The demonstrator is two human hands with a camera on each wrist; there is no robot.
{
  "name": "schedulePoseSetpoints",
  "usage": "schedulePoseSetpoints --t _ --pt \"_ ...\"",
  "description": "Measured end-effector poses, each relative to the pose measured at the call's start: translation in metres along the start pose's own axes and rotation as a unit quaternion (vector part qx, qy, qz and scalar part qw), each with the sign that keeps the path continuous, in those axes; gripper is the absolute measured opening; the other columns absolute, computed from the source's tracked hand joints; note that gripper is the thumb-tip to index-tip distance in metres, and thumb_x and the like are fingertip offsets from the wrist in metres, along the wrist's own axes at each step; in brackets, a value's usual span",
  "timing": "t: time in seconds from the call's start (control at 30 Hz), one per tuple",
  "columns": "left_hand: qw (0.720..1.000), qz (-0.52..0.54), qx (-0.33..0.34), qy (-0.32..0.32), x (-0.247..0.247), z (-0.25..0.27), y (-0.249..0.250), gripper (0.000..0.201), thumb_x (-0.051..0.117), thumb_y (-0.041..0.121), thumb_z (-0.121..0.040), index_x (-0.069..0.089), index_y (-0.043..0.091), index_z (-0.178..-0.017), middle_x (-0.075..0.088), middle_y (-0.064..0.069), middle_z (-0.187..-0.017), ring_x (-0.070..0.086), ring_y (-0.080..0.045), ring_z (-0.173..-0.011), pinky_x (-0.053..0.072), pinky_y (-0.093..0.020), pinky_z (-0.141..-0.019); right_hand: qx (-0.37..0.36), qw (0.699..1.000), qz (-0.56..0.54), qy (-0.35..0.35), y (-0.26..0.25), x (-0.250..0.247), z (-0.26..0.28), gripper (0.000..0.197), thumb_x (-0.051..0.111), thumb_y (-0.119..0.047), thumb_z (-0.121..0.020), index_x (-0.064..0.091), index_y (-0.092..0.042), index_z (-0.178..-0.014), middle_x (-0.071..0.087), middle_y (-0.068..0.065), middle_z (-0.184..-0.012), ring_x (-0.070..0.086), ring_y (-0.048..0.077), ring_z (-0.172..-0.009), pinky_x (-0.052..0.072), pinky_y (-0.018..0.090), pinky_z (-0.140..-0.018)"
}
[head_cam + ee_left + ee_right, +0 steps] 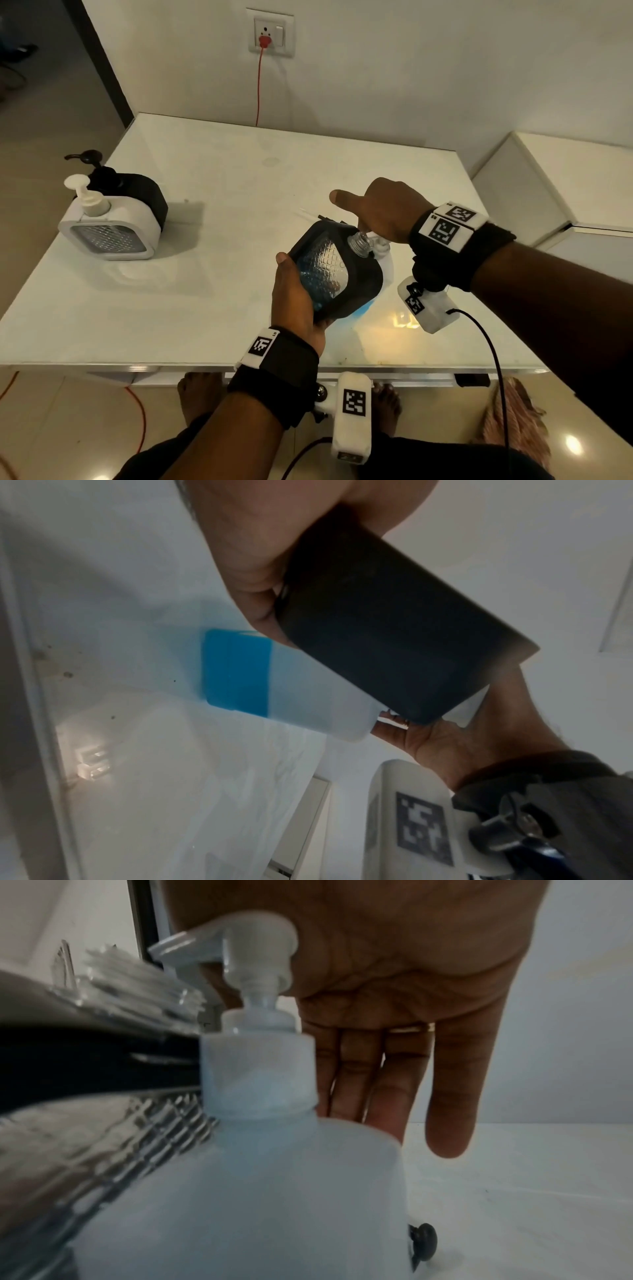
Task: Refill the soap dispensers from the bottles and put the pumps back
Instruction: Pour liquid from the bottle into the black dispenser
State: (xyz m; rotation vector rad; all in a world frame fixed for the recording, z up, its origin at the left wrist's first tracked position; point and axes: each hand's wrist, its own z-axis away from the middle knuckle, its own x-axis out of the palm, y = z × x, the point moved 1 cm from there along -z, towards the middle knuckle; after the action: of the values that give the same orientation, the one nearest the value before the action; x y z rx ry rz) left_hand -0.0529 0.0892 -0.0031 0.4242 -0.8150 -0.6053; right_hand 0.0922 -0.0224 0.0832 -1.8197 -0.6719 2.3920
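Left hand (296,294) wrapped around lower end of black dispenser (337,270), thumb on near edge, fingers hidden underneath. Dispenser lifted off white table (212,260), tilted, open threaded neck (359,243) pointing toward upper right of frame, no pump on it. Blue liquid visible through clear quilted window at low end, next to the grip.

Right hand (380,210) centre-right of head view, over pump top of translucent refill bottle (274,1191). In right wrist view, palm behind white pump head (253,947), fingers straight and pointing down, not wrapped; ring on one finger. Whether thumb pinches the pump: cannot tell. Bottle just beside dispenser, mostly hidden behind it in head view; blue liquid in its bottom in left wrist view (240,669).

Left of frame: white dispenser (109,228) with white pump, a second black dispenser (137,195) with black pump behind it, touching. Both well apart from hands.
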Motion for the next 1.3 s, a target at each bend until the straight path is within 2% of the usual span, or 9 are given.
schedulePoseSetpoints --t 0.07,0.27,0.53,0.67,0.8,0.93,1.03,1.1,1.3 --pt "1.0 0.001 0.0 -0.001 0.0007 0.0011 -0.0001 0.059 0.029 0.07 -0.104 0.061 0.034 -0.139 0.069 -0.008 -0.133 0.068 -0.034 -0.117 0.064 -0.038 -0.07 -0.002 1.0 0.004 0.009 -0.0001 0.001 -0.0006 0.079 0.042 -0.078 -0.088 0.071 -0.006 -0.075 0.074 0.006 -0.079 0.068 0.025 -0.08 0.051 0.046 -0.092" --pt "1.0 -0.001 0.0 -0.001 0.002 0.0019 -0.0004 0.058 0.029 0.069 -0.105 0.061 0.034 -0.138 0.07 -0.007 -0.131 0.069 -0.032 -0.116 0.063 -0.035 -0.065 0.002 0.999 0.015 0.048 0.0041 0.0039 0.0024 0.072 0.048 -0.071 -0.09 0.07 -0.004 -0.076 0.072 0.008 -0.078 0.066 0.027 -0.08 0.052 0.043 -0.085" --pt "1.0 0.001 -0.002 0.0 0.0021 0.0012 0.0 0.059 0.029 0.07 -0.104 0.061 0.035 -0.139 0.069 -0.007 -0.134 0.068 -0.033 -0.119 0.064 -0.038 -0.071 -0.007 1.0 0.011 -0.008 0.0008 -0.0024 -0.0004 0.088 0.041 -0.083 -0.085 0.073 -0.001 -0.081 0.074 0.01 -0.077 0.068 0.026 -0.079 0.052 0.042 -0.087" --pt "1.0 -0.004 -0.004 -0.002 0.0023 0.0015 0.0 0.06 0.028 0.07 -0.104 0.061 0.035 -0.14 0.069 -0.008 -0.133 0.068 -0.033 -0.118 0.063 -0.037 -0.068 -0.009 0.999 0.042 0.018 -0.0016 -0.0021 0.0008 0.074 0.046 -0.075 -0.089 0.065 -0.006 -0.07 0.068 0.008 -0.073 0.064 0.025 -0.075 0.048 0.039 -0.078" --pt "1.0 -0.006 -0.004 -0.003 0.0025 0.0019 0.0 0.06 0.028 0.071 -0.104 0.06 0.034 -0.14 0.069 -0.009 -0.134 0.068 -0.034 -0.118 0.063 -0.038 -0.07 -0.001 0.997 0.064 0.045 -0.0037 -0.0013 0.0059 0.065 0.047 -0.072 -0.09 0.053 -0.013 -0.064 0.057 0.004 -0.068 0.06 0.027 -0.075 0.044 0.037 -0.073" --pt "1.0 -0.007 -0.004 -0.001 0.0027 0.0015 -0.0005 0.06 0.029 0.07 -0.104 0.059 0.034 -0.142 0.066 -0.011 -0.136 0.067 -0.035 -0.12 0.063 -0.041 -0.077 -0.007 0.998 0.052 0.03 -0.0028 -0.0022 0.0066 0.072 0.043 -0.077 -0.089 0.061 -0.01 -0.068 0.065 0.006 -0.071 0.064 0.026 -0.076 0.052 0.041 -0.081" --pt "1.0 -0.007 0.0 -0.002 0.0031 0.0017 -0.0005 0.06 0.028 0.071 -0.104 0.06 0.034 -0.14 0.067 -0.01 -0.135 0.067 -0.034 -0.119 0.062 -0.043 -0.082 -0.007 1.0 0.026 0.013 -0.001 -0.0045 0.003 0.087 0.037 -0.083 -0.086 0.07 -0.004 -0.074 0.071 0.008 -0.074 0.067 0.026 -0.078 0.052 0.045 -0.089" --pt "1.0 -0.006 0.001 -0.003 0.0037 0.0027 -0.0001 0.06 0.027 0.07 -0.104 0.061 0.034 -0.138 0.069 -0.009 -0.132 0.068 -0.033 -0.116 0.061 -0.042 -0.082 -0.004 1.0 0.012 0.012 -0.0006 -0.0041 0.0023 0.091 0.034 -0.085 -0.086 0.072 -0.002 -0.078 0.073 0.009 -0.076 0.068 0.026 -0.079 0.052 0.045 -0.09" --pt "1.0 -0.011 -0.003 -0.006 0.0043 0.0057 0.0007 0.058 0.027 0.069 -0.105 0.062 0.034 -0.136 0.07 -0.009 -0.13 0.069 -0.033 -0.114 0.062 -0.039 -0.075 0.005 0.998 0.044 0.041 -0.0023 -0.0011 0.0067 0.068 0.045 -0.072 -0.092 0.056 -0.012 -0.063 0.063 0.005 -0.069 0.064 0.027 -0.075 0.051 0.041 -0.081"
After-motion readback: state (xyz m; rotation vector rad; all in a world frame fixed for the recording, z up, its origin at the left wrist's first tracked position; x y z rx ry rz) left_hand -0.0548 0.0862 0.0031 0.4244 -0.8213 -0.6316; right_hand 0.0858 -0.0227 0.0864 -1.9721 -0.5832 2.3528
